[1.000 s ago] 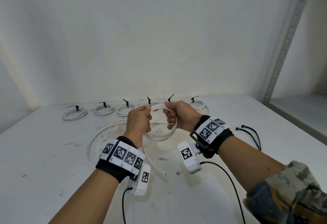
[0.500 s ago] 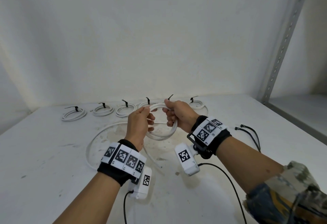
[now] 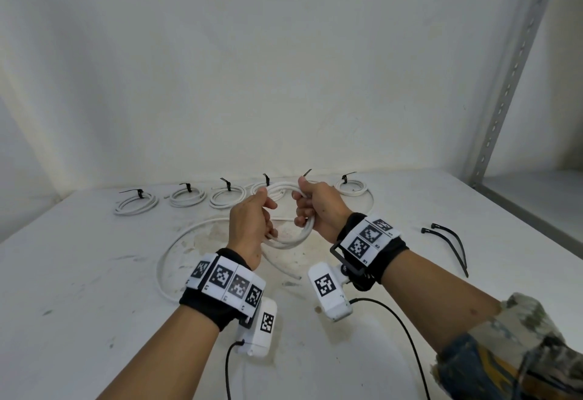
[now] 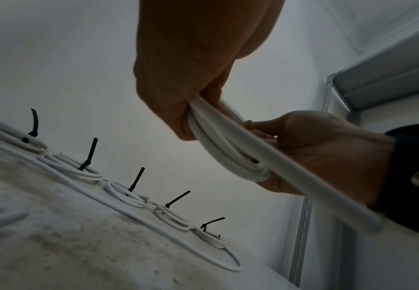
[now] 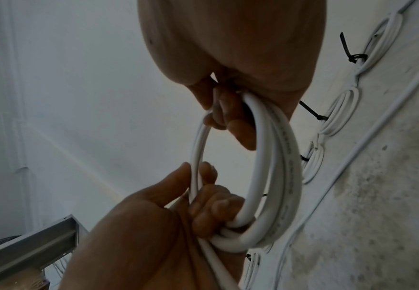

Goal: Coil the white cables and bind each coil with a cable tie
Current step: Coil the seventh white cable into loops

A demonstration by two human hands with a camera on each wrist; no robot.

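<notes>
Far edge of the bench (image 3: 79,273), left to right: a row of bound coils (image 3: 135,202), each cinched with a black cable tie whose tail stands up. Parked out of the way, by my reading, so the middle stays free for winding.

Left of centre: the loose run of the white cable (image 3: 176,242) sweeps in a wide arc across the bench and back toward the hands. Slack left lying so it can feed into the coil without kinking.

Centre: left hand (image 3: 249,226) curled round the left side of the part-wound coil (image 3: 291,240), thumb and forefinger pinching the top strand; the right wrist view shows its fingers wrapped over the bundled turns. Right hand (image 3: 318,207) clamped on the right side, fingers hooked through the loop. Coil held up off the bench, between the two hands, so the turns stay stacked while the next one is laid.

Right of the frame: two spare cable ties (image 3: 454,242) lie flat, well apart from the hands but within reach; likely for this coil.

Against the earlier frames: grip on both sides the same. The hands have dropped slightly and drawn nearer the body. The tail end near the left wrist sits a little shorter, so slack appears taken in.
</notes>
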